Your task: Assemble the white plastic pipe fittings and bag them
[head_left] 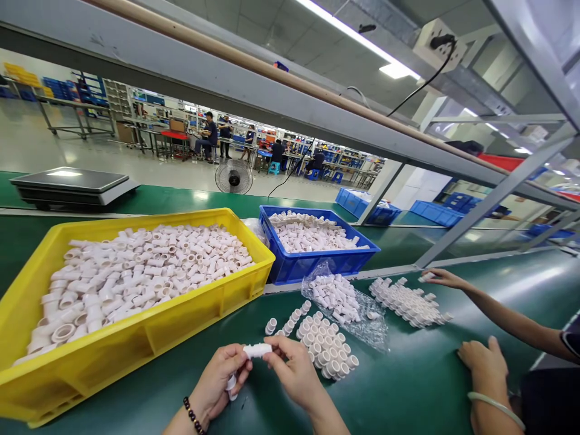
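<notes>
My left hand (222,376) and my right hand (293,370) meet low in the middle, pinching the two ends of a small white plastic pipe fitting (257,350) held level. Against the lower fingers of my left hand rests a second white fitting (231,386), partly hidden. Just beyond my right hand, a cluster of white fittings (328,344) stands on end in rows on the green tabletop (254,417). A short line of upright fittings (270,327) leads up to it. To the left, a yellow bin (199,317) holds a large heap of white fittings.
Behind the cluster, a blue bin (317,266) and a clear plastic bag (378,332) hold more white pieces. At right, a co-worker's hand (441,278) holds a fitting above another group (408,302). A scale (75,184) sits at back left; a metal frame (489,205) crosses overhead.
</notes>
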